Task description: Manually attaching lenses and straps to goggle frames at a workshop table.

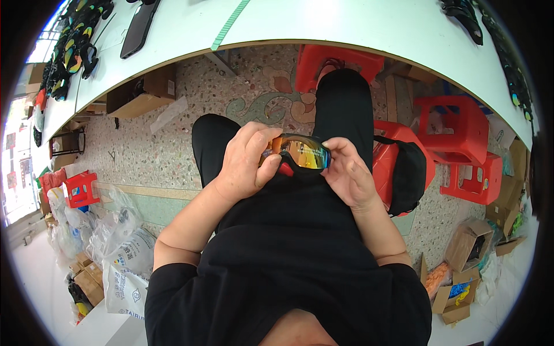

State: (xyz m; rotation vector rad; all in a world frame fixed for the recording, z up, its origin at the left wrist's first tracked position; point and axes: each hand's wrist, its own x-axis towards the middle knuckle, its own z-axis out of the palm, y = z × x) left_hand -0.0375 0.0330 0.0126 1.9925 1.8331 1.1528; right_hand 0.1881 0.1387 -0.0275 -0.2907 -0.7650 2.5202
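A pair of ski goggles with a mirrored orange, yellow and blue lens and a dark frame is held above my lap. My left hand grips its left end, the thumb toward the nose notch and the fingers over the top edge. At the other end, my right hand pinches the frame's corner between thumb and fingers. A small red patch shows under the nose notch. The back of the goggles is hidden from me.
Ahead is a white table with a phone, a green strip and piled goggles. Red stools and a black bag are at right. Cardboard boxes and plastic sacks line both sides.
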